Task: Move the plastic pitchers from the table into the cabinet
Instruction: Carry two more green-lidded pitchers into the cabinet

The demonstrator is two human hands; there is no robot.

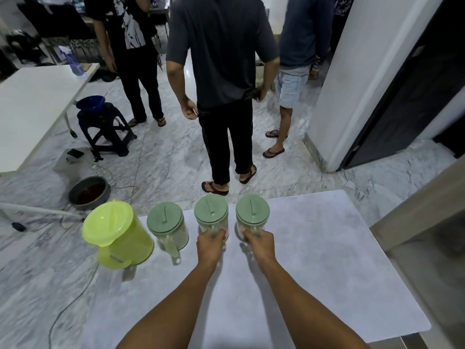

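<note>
Several plastic pitchers stand in a row along the far edge of the grey table point(314, 273). At the left end is a lime-green pitcher point(115, 233). Beside it stands a clear pitcher with a sage-green lid point(167, 224), its handle facing me. My left hand point(210, 244) is closed around the handle of the third pitcher point(210, 210). My right hand point(258, 241) grips the handle of the rightmost pitcher point(252, 209). Both held pitchers are upright on the table.
Three people stand on the marble floor just beyond the table; the nearest one point(224, 96) is close to its far edge. A dark stool point(105, 129) with a blue bowl, a round pan point(89, 192) and cables lie at left. A cabinet side point(422, 235) rises at right.
</note>
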